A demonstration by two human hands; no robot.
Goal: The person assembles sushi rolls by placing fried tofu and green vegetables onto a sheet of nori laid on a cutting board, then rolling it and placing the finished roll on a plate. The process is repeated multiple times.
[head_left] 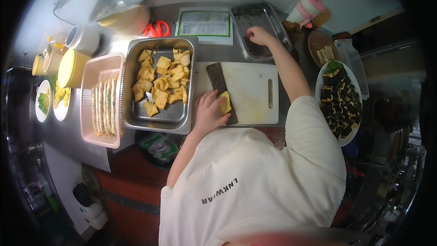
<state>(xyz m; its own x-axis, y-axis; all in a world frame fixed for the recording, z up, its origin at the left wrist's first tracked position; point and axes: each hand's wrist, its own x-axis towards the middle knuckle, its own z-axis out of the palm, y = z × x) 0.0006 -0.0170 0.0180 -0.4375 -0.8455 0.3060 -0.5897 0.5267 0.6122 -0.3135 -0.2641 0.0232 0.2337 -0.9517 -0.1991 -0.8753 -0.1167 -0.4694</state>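
Observation:
On the white cutting board (255,82) lies a dark strip of seaweed (215,75), with a yellow piece of what looks like fried tofu (225,102) across it. My left hand (209,110) holds that piece against the strip between thumb and fingers. Beyond the board, my right hand (258,36) is inside a shallow metal tray (278,28), its fingers curled together; what they hold, if anything, is hidden. Thin green strands (249,12) lie at the tray's far end. Left of the board, a deep steel pan (157,120) contains several more yellow pieces.
At the right stands an oval plate (357,82) piled with dark-wrapped rolls, near a white-and-pink cup (306,10). A pink basket (87,109) of long pale rolls sits far left. Red-handled scissors (157,29) and a green-edged packet (204,23) lie behind.

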